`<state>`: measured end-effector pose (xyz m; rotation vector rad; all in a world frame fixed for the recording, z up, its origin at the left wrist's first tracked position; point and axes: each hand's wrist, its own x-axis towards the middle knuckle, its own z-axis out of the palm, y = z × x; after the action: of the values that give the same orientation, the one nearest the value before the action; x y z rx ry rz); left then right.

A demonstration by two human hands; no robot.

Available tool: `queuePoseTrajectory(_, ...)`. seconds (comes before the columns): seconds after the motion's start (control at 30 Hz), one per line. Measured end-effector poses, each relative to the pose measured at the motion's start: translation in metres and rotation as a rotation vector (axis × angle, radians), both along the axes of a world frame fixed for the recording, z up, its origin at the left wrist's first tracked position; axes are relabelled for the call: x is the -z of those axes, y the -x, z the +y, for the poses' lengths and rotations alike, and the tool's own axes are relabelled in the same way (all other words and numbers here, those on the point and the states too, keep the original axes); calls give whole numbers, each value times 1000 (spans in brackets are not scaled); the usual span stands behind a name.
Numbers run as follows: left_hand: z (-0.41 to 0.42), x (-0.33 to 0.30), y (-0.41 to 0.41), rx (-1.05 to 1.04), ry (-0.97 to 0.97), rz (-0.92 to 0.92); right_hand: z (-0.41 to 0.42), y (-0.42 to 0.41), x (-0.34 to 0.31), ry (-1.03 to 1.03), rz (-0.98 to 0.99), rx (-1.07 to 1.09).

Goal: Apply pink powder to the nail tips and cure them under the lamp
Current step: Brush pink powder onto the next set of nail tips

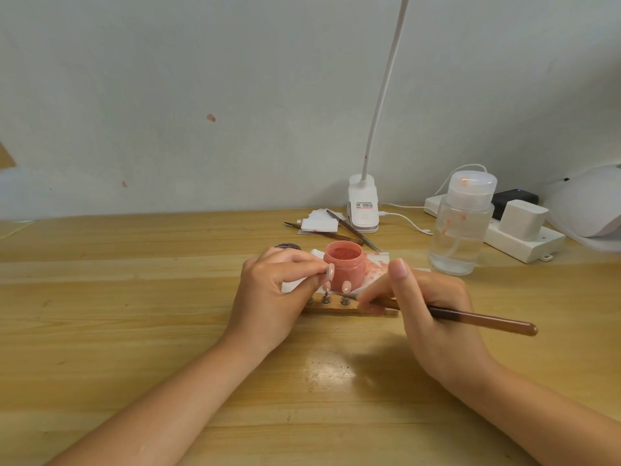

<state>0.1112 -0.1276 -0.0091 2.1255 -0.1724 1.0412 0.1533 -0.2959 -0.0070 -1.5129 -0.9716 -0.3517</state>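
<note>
Head view: left hand (268, 290) grip pinches a nail tip (330, 272) by its edges, light and brittle, just above its stand (339, 309). Right hand (426, 307) grip closed on the brush (484, 320). Open powder jar (343, 265) just beyond both grips, likely tips easily.

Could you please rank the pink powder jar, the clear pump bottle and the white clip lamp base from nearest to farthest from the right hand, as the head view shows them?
From the right hand:
1. Pink powder jar, just to its left, beside the fingertips.
2. Clear pump bottle, behind it and slightly to the right.
3. White clip lamp base, farther back, near the wall.
</note>
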Motion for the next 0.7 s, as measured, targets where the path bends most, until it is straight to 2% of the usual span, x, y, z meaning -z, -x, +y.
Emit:
queuePoseTrajectory(0.13, -2, -1, 1, -8, -29, -5, 1, -1, -1, 23, -65, 34)
queuePoseTrajectory(0.27, -3, -2, 2, -50, 1, 22, 0, -1, -1, 30, -44, 27)
queuePoseTrajectory(0.4, -5, -3, 3, -67, -8, 31, 3, -1, -5, 44, -147, 69)
queuePoseTrajectory(0.53, -6, -4, 4, -74, 0, 42, 1, -2, -1, 33, -16, 15)
queuePoseTrajectory(0.7, -7, -5, 5, -81, -12, 44, 3, -2, -3, 56, -94, 66)
